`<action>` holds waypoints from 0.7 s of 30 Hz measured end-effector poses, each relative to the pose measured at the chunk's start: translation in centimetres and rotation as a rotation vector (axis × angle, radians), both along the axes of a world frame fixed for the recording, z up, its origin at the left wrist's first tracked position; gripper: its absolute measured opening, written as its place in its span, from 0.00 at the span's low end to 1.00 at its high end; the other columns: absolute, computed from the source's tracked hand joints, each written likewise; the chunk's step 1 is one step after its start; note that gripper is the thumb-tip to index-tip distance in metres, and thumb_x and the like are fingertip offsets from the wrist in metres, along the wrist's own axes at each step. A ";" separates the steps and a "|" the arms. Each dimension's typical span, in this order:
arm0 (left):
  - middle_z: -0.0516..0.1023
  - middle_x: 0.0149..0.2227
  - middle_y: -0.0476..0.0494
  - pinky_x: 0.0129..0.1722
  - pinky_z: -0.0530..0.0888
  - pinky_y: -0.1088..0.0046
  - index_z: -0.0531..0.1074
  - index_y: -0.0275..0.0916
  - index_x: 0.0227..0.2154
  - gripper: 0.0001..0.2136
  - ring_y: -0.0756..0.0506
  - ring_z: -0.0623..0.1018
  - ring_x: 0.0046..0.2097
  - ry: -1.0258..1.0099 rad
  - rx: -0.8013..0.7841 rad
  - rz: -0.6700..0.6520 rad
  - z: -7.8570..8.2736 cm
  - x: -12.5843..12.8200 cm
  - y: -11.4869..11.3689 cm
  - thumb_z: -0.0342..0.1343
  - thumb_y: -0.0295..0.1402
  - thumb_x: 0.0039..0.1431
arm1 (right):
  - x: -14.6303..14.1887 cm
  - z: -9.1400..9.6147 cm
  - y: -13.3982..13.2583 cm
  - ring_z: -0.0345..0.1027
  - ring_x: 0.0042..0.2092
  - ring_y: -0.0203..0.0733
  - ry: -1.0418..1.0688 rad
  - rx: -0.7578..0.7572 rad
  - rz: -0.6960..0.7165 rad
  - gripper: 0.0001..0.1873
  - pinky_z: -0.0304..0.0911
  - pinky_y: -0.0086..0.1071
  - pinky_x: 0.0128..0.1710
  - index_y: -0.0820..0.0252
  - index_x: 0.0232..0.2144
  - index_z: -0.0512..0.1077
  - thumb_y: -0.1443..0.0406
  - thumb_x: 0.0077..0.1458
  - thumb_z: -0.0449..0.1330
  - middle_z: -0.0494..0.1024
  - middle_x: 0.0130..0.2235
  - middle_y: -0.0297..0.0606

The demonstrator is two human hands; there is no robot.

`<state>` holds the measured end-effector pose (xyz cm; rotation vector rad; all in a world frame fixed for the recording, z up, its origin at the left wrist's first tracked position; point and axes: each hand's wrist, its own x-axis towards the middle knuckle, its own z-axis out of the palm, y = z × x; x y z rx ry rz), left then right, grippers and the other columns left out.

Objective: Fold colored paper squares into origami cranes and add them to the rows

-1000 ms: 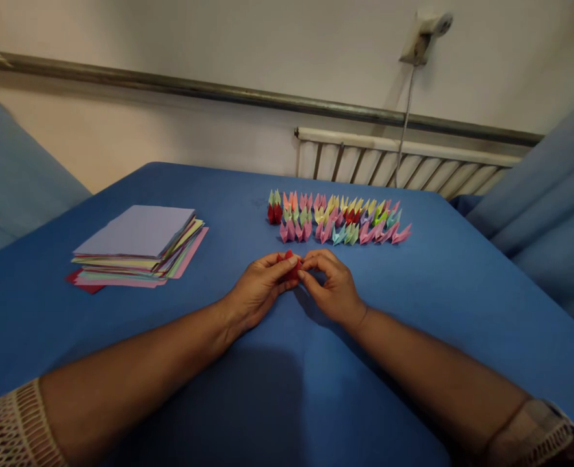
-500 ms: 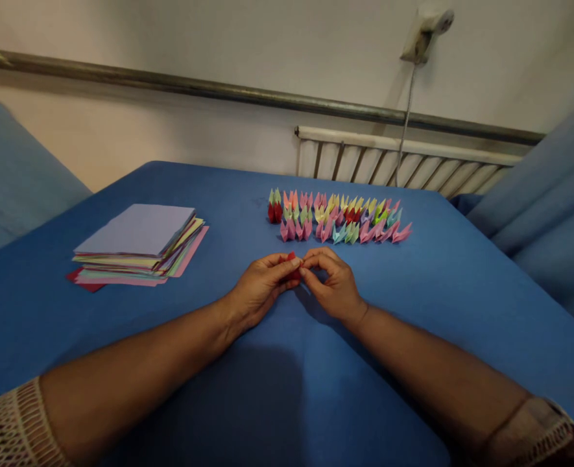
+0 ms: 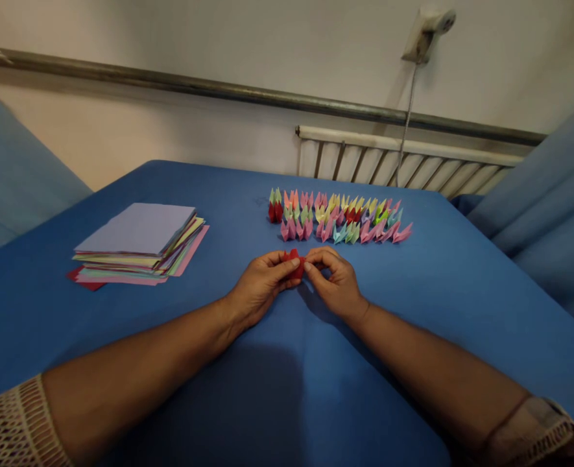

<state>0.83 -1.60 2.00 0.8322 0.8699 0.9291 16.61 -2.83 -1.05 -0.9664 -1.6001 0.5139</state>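
A small piece of folded red paper is held above the middle of the table in the head view. My left hand grips it, thumb on the near face and fingers behind. My right hand pinches its right edge between thumb and index finger. Part of the paper is hidden by my fingers. Just beyond my hands stand rows of folded paper cranes in pink, yellow, green, blue and red.
To the left lies a stack of coloured paper sheets, pale lilac on top. A blue cloth covers the table. Behind it are a radiator, a wall pipe and a socket with a cord. Blue curtains hang at both sides.
My right hand has shifted slightly to the right, away from my left fingers. More of the red paper shows between the hands. The cranes and the stack have not moved.
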 end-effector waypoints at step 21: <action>0.75 0.30 0.49 0.38 0.70 0.75 0.75 0.35 0.29 0.10 0.52 0.74 0.33 0.020 0.012 0.015 -0.1 0.0 0.1 0.68 0.34 0.46 | -0.3 -0.1 -0.3 0.68 0.35 0.37 -0.004 -0.087 0.050 0.01 0.66 0.31 0.37 0.57 0.31 0.71 0.68 0.55 0.59 0.73 0.33 0.35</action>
